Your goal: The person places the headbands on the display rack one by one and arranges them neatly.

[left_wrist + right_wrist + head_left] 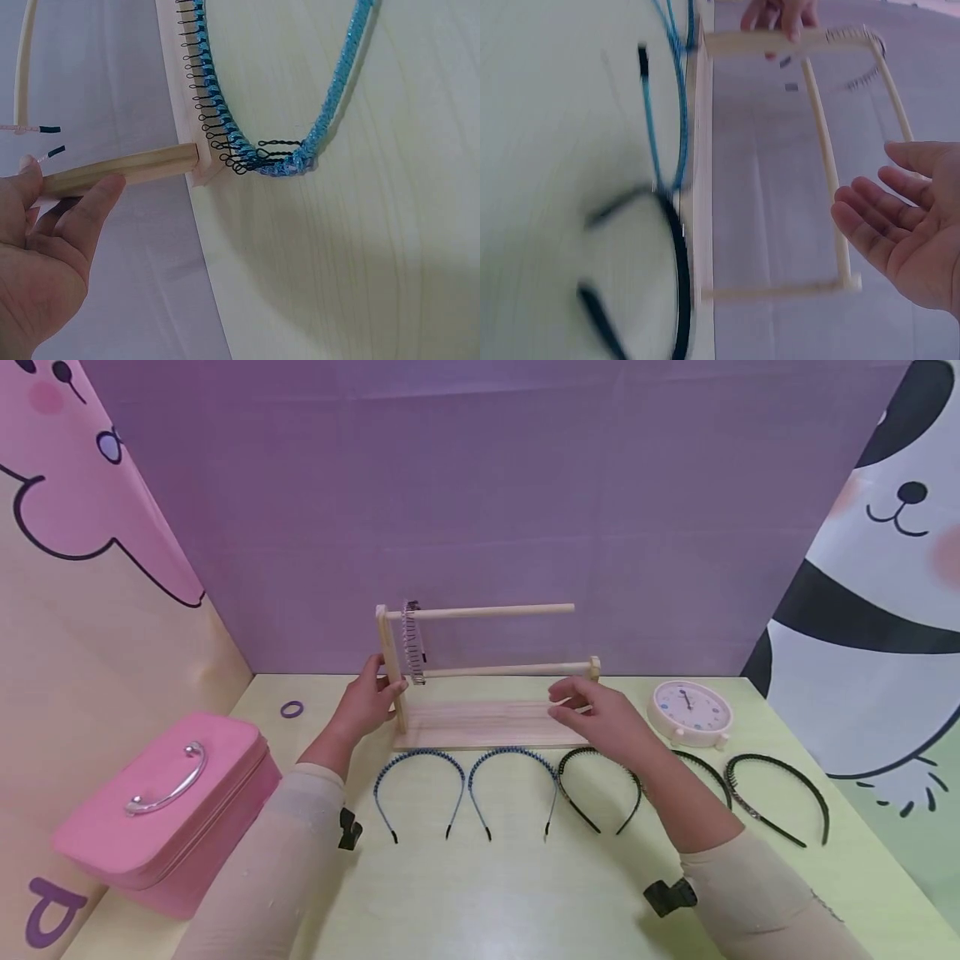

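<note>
A wooden rack with two rods stands on the table, its base (472,727) toward the front. My left hand (367,697) grips the rack's left post (387,652), thumb and fingers on opposite sides in the left wrist view. A pale headband (412,643) with dark teeth hangs on the upper rod (495,611), close to that post. My right hand (600,714) is empty, fingers loosely bent, in front of the lower rod's (510,670) right end. Before the base lie two blue headbands (513,750) (341,79) and a black headband (637,789), partly covered by my right forearm.
Two more black headbands (783,762) lie to the right, one partly behind my forearm. A pink round clock (690,714) stands right of the rack. On the left are a pink case (172,810) with a silver handle and a small purple ring (292,709). A purple backdrop rises behind.
</note>
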A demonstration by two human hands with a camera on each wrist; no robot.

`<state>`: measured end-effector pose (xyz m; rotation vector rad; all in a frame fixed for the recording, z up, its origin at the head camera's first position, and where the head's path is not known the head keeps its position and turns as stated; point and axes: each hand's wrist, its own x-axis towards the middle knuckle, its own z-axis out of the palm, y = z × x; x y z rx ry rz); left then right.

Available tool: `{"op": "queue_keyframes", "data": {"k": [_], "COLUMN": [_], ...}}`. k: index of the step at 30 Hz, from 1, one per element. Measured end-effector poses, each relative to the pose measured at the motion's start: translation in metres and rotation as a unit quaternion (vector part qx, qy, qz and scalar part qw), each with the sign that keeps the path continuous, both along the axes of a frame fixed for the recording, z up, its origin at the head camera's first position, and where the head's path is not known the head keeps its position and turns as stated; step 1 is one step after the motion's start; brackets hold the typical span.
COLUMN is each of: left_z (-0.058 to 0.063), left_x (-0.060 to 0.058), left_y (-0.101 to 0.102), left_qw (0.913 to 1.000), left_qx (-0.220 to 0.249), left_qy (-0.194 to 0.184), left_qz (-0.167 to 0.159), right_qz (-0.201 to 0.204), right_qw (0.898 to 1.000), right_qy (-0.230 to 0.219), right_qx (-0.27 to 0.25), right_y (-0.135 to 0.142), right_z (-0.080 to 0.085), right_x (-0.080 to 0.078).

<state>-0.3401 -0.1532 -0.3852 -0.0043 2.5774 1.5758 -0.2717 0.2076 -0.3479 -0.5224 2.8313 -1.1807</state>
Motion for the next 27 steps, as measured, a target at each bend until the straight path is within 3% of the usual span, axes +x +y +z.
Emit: {"op": "queue_keyframes", "data": {"k": [14, 22, 27], "left_z": [0.002, 0.001, 0.001], "left_x": [0.002, 0.005, 0.005], "left_y": [0.001, 0.0, 0.0], "left_qw": [0.9999, 0.9999, 1.0], "left_qx": [-0.004, 0.002, 0.003], "left_qy": [0.004, -0.002, -0.003], "left_qz": [0.008, 0.01, 0.007], "right_qz": [-0.099, -0.124, -0.13], "right_qw": [0.987, 0.967, 0.949], "right_qy": [-0.014, -0.135, -0.228], "right_qx": [0.126, 0.178, 0.175], "right_y": [0.127, 0.2, 0.223], "right_z": [-0.014, -0.032, -0.044], "right_x": [0.018, 0.015, 0.016]}}
